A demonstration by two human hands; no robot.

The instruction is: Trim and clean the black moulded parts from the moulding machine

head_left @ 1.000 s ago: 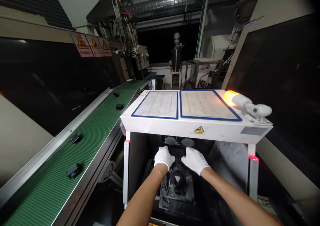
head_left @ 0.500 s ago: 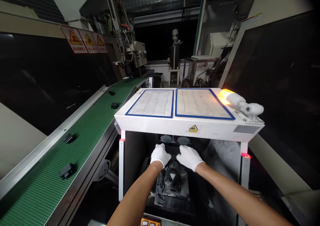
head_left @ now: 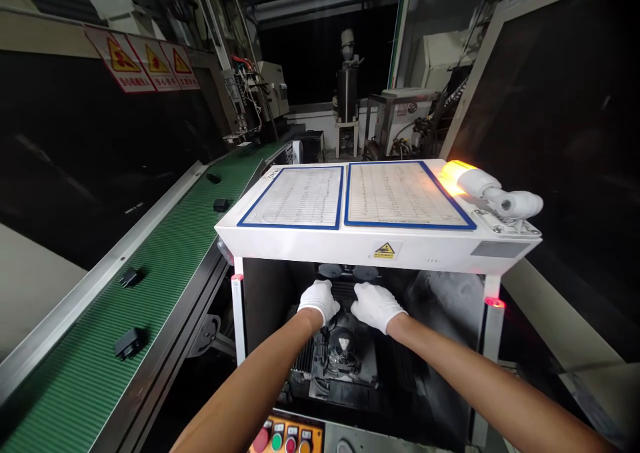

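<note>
Both hands wear white gloves and reach under the white machine hood (head_left: 300,245). My left hand (head_left: 319,301) is closed, its fingers curled at the back of a dark machine fixture (head_left: 345,346). A short gap away, my right hand (head_left: 376,306) is closed too, fingers bent toward the left one. Whatever lies in the fingers is too dark and covered to make out. Just behind the hands are two grey round pads (head_left: 331,271). The fixture below carries a rounded dark part with a pale triangle on it.
At the left runs a green conveyor belt (head_left: 170,259) bearing several black plug adapters (head_left: 131,343). An orange button panel (head_left: 290,436) sits at the front edge. Two blue-framed sheets (head_left: 295,196) lie on the hood beside a lit orange lamp (head_left: 460,169). Upright posts flank the opening.
The camera view has tilted down and shifted slightly, bringing more of the button panel into sight. Both hands stay at the back of the fixture, with almost the same pose.
</note>
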